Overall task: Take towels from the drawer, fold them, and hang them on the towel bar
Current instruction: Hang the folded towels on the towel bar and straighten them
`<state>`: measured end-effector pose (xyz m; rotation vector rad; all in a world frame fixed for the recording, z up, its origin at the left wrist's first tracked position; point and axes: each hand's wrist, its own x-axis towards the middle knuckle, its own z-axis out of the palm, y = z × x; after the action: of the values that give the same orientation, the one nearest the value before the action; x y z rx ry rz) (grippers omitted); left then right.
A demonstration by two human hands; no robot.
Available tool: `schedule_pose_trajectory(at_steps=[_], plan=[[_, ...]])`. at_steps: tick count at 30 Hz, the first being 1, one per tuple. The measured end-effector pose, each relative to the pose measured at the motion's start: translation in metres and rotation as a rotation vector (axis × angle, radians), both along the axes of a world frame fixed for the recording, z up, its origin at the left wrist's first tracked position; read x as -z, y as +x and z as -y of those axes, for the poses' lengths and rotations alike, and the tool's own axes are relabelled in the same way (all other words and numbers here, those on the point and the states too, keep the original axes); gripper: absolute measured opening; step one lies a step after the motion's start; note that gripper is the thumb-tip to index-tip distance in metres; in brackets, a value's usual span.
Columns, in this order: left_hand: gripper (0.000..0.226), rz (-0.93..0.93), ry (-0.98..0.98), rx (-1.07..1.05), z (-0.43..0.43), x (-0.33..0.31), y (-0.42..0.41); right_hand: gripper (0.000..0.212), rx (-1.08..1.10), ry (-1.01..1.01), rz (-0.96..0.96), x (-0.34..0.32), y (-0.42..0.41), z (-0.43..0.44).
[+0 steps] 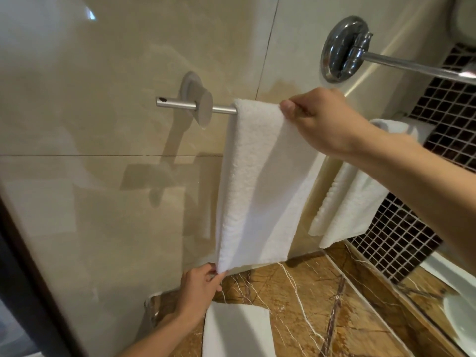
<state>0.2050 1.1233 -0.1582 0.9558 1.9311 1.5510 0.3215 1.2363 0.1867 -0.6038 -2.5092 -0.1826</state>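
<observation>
Now the white towel [260, 176] hangs over the towel bar [180, 105].
Right hand [324, 119] pinches its top edge; left hand [201, 284] pinches the bottom corner.

A towel [257, 176] hanging over the towel bar [180, 105], right hand [322, 117] pinching its top edge at the bar, left hand [201, 282] pinching its lower corner below the bar, second towel [347, 202] hanging right of that, folded towel [237, 331] lying on the tabletop [309, 305] beneath the bar.

White folded towel [257, 181] over bar [177, 106]
</observation>
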Motion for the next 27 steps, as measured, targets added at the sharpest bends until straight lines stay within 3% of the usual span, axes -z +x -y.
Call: schedule_pose_trajectory(at_steps=[16,27], plan=[[0.006,-0.042,-0.002,0.026,-0.046,0.008,0.028,0.047,0.057,-0.015,-0.032,0.003,0.033,-0.041],[0.006,0.041,-0.025,0.088,-0.080,0.000,0.056,0.047,0.066,0.019,-0.081,0.008,0.059,-0.075]])
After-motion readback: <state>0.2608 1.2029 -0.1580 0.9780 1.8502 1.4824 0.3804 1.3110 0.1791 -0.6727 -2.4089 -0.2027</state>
